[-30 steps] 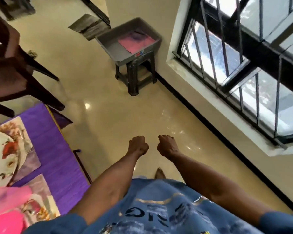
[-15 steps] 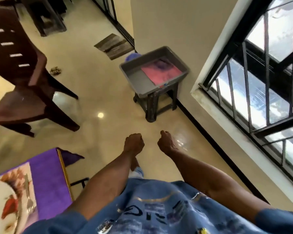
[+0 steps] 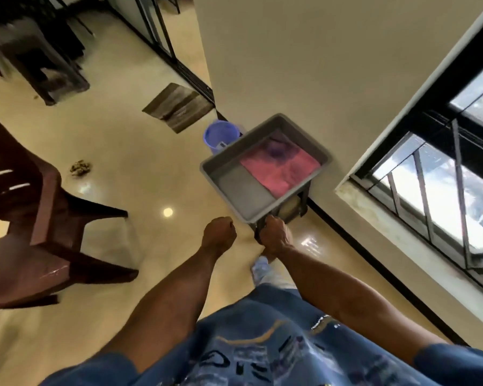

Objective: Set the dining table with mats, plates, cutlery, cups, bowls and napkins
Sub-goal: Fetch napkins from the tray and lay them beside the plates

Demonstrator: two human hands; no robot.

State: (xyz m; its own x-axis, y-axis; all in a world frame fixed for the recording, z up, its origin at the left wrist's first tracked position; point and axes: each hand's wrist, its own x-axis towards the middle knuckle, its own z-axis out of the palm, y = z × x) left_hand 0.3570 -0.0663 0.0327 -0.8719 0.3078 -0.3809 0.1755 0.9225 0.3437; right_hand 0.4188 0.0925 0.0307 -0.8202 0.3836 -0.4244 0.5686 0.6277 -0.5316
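Head view, looking steeply down: both forearms reach forward over a glossy cream floor. The left hand is curled into a fist with nothing in it, hanging above bare floor. The right hand is also balled up and empty, just in front of the near corner of a grey tub; whether it touches the rim is hard to tell through the blur.

The tub sits on a dark stool pushed against the cream wall. Pink folded napkins lie flat in the tub's far half, its near half bare grey. A purple bucket stands on the floor just behind the tub, beside the wall's corner.

Open floor runs between the tub and a brown plastic chair at the left, well apart from both hands. A dark doormat lies farther off by a sliding door track, and a small crumpled scrap sits near the chair. At the right, a black-framed barred window lets in bright daylight above a black skirting line.

A blue printed shirt fills the lower edge; its lettering is too smeared to read.
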